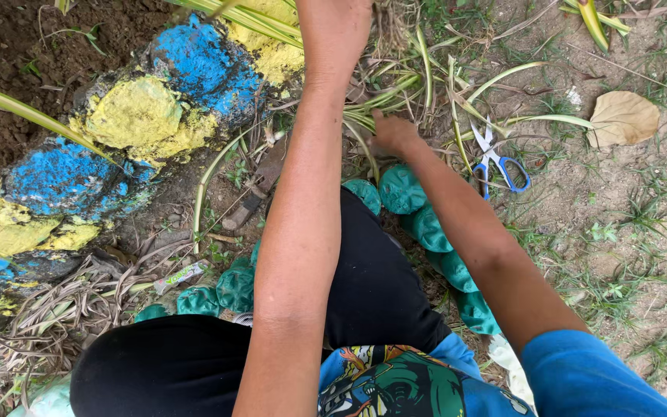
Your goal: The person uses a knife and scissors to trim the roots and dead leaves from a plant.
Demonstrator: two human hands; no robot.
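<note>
left hand (333,35) is reaching up into the leaves (395,93), fingers hidden so grip can't be told. right hand (391,135) is closing around the stems at the plant base, probably bunching them. scissors (496,158) are lying open on the ground just beside, within reach, next to painted rocks (164,100).
</note>
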